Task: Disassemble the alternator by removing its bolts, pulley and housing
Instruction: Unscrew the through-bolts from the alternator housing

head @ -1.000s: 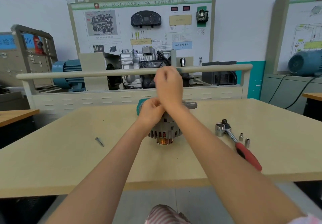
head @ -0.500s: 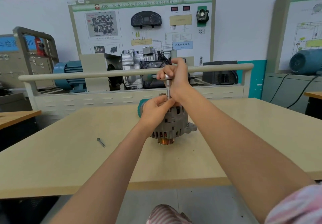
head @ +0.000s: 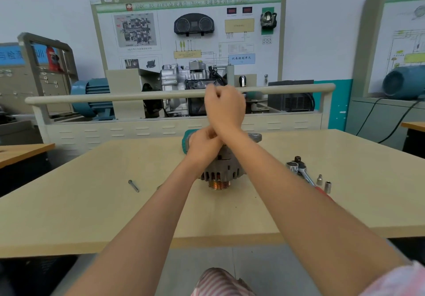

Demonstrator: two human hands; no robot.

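The grey alternator point(head: 226, 169) stands on the table point(head: 92, 203) with its copper-coloured pulley point(head: 219, 184) facing down. A mounting ear point(head: 255, 137) sticks out at its back right. My right hand point(head: 226, 108) is a fist above it, gripping the crossbar of a T-handle wrench; only a teal tip point(head: 253, 94) shows beside the fist. My left hand point(head: 202, 145) sits on top of the alternator, fingers curled where the wrench shaft comes down. My right wrist hides the shaft. A loose bolt point(head: 133, 185) lies to the left.
A ratchet wrench point(head: 300, 169) with a red handle lies right of the alternator, with two small sockets point(head: 323, 183) beside it. A teal object point(head: 184, 141) shows behind my left hand. A training bench with a rail point(head: 115, 97) stands past the table's far edge.
My right hand has swung the wrench crossbar round, so the fist now hides it. The alternator's mounting ear has shifted from front right to back right. My left hand stays on top.
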